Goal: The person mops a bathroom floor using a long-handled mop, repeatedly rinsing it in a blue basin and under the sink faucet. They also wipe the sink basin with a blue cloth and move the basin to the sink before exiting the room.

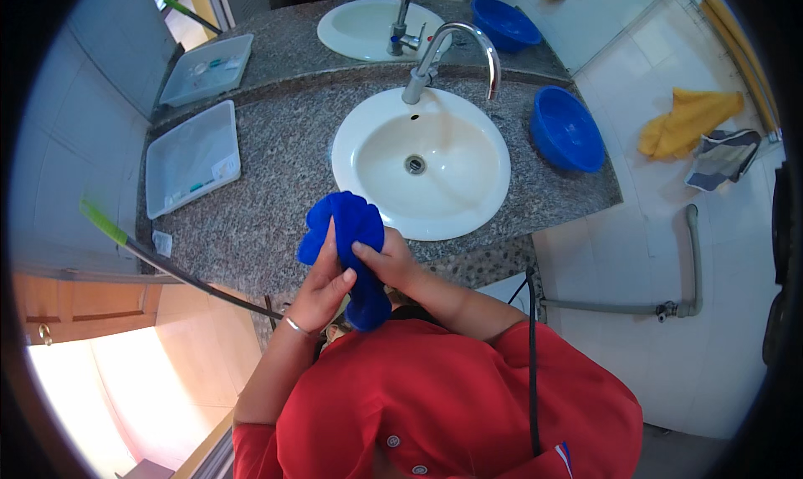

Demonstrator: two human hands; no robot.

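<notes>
A bunched blue cloth (358, 221) is gripped between both my hands, in front of the near edge of the counter. My left hand (319, 288), with a bracelet at its wrist, closes on the cloth from the left. On the other side my right hand (391, 260) pinches it, thumb on top. Part of the cloth hangs down between the hands toward my red shirt. Just beyond is the white oval sink (351, 154), its basin showing a drain (415, 164). A curved chrome faucet (456, 37) rises behind it.
On the speckled granite counter (276, 161), a white tray (191, 157) lies left and a blue basin (567, 129) stands right. A yellow cloth (690, 123) and a striped cloth (723, 158) hang on the right wall. A green-tipped pole (188, 274) leans at left. A mirror backs the counter.
</notes>
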